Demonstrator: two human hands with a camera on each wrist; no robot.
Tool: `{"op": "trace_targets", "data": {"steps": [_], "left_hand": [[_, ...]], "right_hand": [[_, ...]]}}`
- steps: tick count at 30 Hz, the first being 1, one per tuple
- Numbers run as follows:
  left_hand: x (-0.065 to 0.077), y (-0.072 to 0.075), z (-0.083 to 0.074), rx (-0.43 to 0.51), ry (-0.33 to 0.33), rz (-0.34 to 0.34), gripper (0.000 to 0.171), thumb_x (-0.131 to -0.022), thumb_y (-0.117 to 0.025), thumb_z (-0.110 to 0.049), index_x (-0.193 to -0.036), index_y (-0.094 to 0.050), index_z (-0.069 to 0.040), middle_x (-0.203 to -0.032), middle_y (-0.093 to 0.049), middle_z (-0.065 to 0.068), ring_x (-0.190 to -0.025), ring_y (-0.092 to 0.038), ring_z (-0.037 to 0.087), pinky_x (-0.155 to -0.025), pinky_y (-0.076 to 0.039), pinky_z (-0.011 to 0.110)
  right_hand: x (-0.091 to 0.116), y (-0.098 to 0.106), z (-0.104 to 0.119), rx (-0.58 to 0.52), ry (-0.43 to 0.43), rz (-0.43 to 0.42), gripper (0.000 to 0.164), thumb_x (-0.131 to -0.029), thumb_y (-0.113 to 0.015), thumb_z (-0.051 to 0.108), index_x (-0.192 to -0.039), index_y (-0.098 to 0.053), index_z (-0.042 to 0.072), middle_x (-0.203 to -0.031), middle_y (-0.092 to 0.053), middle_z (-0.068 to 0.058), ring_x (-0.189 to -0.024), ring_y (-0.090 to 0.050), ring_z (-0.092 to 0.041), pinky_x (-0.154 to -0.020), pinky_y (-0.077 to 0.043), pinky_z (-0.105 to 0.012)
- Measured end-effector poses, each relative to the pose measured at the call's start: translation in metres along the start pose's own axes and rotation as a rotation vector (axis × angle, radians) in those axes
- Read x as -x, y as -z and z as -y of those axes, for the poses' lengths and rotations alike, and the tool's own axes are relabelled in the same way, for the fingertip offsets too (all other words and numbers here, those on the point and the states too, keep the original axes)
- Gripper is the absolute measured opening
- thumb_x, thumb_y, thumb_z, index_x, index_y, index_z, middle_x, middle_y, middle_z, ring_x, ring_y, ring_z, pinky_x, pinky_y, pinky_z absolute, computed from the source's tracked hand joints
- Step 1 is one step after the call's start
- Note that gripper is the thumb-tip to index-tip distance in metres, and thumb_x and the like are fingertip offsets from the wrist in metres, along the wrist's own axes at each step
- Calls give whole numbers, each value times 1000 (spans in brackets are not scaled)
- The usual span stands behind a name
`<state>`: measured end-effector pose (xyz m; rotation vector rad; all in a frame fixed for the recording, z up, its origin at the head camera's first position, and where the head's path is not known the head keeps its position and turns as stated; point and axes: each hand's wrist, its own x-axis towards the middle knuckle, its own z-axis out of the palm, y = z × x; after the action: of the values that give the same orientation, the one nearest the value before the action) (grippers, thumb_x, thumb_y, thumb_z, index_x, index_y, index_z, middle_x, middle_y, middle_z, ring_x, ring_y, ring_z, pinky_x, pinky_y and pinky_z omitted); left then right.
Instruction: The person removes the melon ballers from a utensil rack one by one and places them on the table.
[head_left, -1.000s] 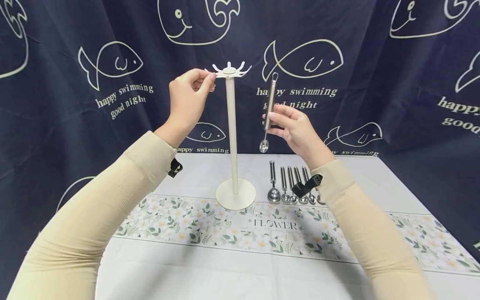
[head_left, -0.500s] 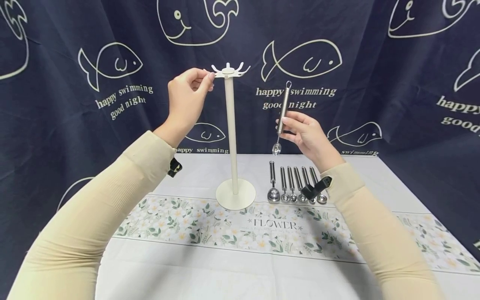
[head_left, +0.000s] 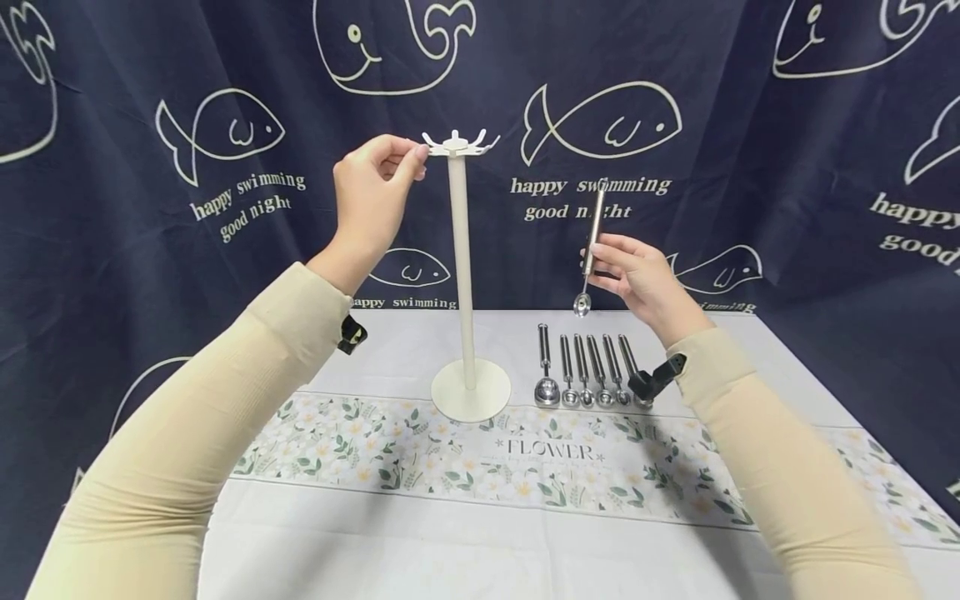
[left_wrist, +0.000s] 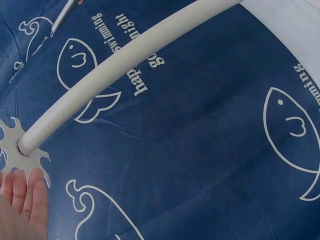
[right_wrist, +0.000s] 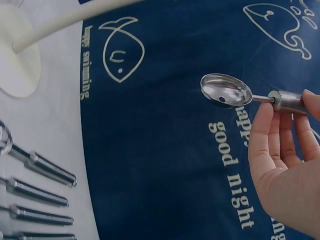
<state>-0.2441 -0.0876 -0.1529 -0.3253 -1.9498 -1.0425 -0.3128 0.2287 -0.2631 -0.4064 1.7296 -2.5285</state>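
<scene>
My right hand point(head_left: 637, 271) holds a steel melon baller point(head_left: 595, 229) upright, its thumb and fingers around the handle and the hanging loop at the top. In the right wrist view, the small scoop point(right_wrist: 226, 90) shows a hole in its bowl. At the left, my left hand point(head_left: 378, 187) pinches one hook of the cream hanging stand point(head_left: 461, 267), at the hooked ring point(head_left: 454, 146) on top. The left wrist view shows the fingers point(left_wrist: 37, 200) against this ring from one side; the thumb is hidden there.
Several steel scoops point(head_left: 547, 392) lie in a row on the white table point(head_left: 390, 533), right of the stand's round base point(head_left: 471, 408). A floral runner point(head_left: 322, 450) crosses the table. Behind hangs a dark blue fish-print curtain point(head_left: 480, 50).
My right hand has moved right and slightly down with the melon baller, away from the stand. The left hand stays at the stand's hook with hardly any movement.
</scene>
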Motion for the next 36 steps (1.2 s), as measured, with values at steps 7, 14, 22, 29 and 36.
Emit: {"op": "trace_targets", "data": {"steps": [7,14,22,29,36], "left_hand": [[2,0,-1,12,3,4,20,-93,-67,-24,-93,-73,-5,-83,-73,8,-75,-67,12,-67,-45,13],[3,1,0,4,-12,8,19,-93,-66,-23,-95,-73,-5,-85,-73,9,-72,-65,4,-69,-47,13],[4,0,0,18,-6,24,20,-93,-66,-25,-97,-73,-6,-87,-74,9,-75,-67,6,-69,-47,14],[4,0,0,7,-7,30,20,-93,-66,-25,-97,-73,-6,-88,-74,8,-75,-67,6,-70,-48,14],[2,0,-1,27,-14,22,20,-92,-67,-24,-97,-73,-6,-87,-74,9,-75,-67,6,-71,-49,14]], "right_hand": [[5,16,4,13,-34,-6,13,-89,-68,3,-98,-64,12,-87,-72,1,-79,-64,-13,-73,-59,-27],[8,31,2,-1,-69,-39,14,-88,-69,2,-96,-65,12,-84,-72,1,-77,-65,-13,-72,-60,-27],[9,49,-5,29,-93,-76,13,-88,-68,3,-94,-65,13,-82,-73,2,-74,-66,-12,-71,-59,-25],[9,67,-14,124,-129,-69,12,-88,-69,4,-92,-65,15,-81,-73,4,-74,-67,-9,-71,-60,-25],[10,83,-19,150,-145,-94,11,-88,-69,6,-91,-64,15,-78,-72,4,-72,-67,-8,-71,-60,-24]]}}
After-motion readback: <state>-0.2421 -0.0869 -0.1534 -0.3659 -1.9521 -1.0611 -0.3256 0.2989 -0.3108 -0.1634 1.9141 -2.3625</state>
